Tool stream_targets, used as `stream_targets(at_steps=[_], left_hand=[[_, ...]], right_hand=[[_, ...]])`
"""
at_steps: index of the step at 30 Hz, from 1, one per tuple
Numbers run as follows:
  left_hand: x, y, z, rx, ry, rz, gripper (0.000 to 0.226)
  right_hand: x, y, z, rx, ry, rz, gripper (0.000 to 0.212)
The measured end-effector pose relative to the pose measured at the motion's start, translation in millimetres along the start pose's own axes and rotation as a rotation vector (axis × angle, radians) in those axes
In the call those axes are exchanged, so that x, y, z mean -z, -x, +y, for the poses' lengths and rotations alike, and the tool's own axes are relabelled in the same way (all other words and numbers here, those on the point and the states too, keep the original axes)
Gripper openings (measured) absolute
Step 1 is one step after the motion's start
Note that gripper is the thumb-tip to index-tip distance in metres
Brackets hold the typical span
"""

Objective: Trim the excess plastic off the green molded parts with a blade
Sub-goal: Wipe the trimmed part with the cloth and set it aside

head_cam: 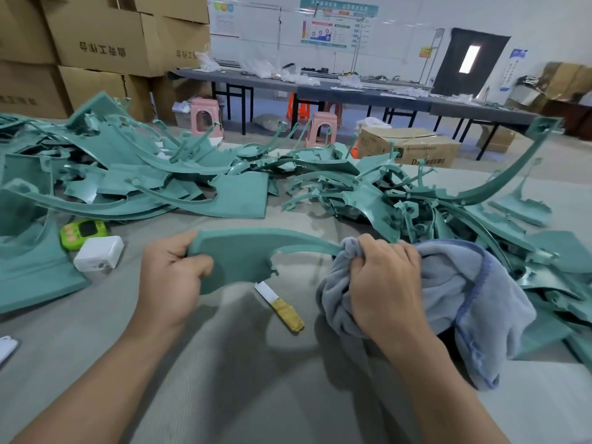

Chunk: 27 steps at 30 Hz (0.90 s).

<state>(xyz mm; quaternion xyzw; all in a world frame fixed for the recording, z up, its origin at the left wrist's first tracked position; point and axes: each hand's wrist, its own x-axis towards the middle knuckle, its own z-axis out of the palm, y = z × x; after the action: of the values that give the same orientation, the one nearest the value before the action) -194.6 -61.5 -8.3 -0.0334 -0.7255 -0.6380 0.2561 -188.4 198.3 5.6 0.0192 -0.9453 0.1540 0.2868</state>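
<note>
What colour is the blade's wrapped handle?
Golden yellow; the blade handle shows best in the head view.

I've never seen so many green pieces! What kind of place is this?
Probably a factory workroom. Heaps of green molded parts are piled up front, stacked cardboard boxes stand against the wall, and long tables with more bits sit under a notice board.

Letter D on floor carton (426,152), Chinese characters on stacked cartons (102,48), wall posters (336,24) too blurred
</note>
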Motion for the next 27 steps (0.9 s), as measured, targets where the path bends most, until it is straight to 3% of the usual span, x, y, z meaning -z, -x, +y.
stream_targets(at_steps=[5,8,13,21,27], left_hand=[[2,-3,-2,-0.028,-0.037,-0.008,0.014],[5,-1,-4,-0.048,-0.090,-0.022,0.011],[3,7,4,-0.110,-0.050,-0.096,0.048],[2,17,18,-0.181,-0.088,-0.206,0.053],[0,17,23,-0.232,-0.076,-0.175,0.056]], right_hand=[[-1,-3,5,-0.058,-0.068,-0.206,0.023],[-1,-2,13,-0.129,-0.312,-0.287,0.029],[-3,7,7,-0.068,-0.420,-0.216,0.030],[-3,8,-25,0.132,-0.377,-0.171,0.019],[5,12,-31,0.186,-0.418,-0.119,0.020]])
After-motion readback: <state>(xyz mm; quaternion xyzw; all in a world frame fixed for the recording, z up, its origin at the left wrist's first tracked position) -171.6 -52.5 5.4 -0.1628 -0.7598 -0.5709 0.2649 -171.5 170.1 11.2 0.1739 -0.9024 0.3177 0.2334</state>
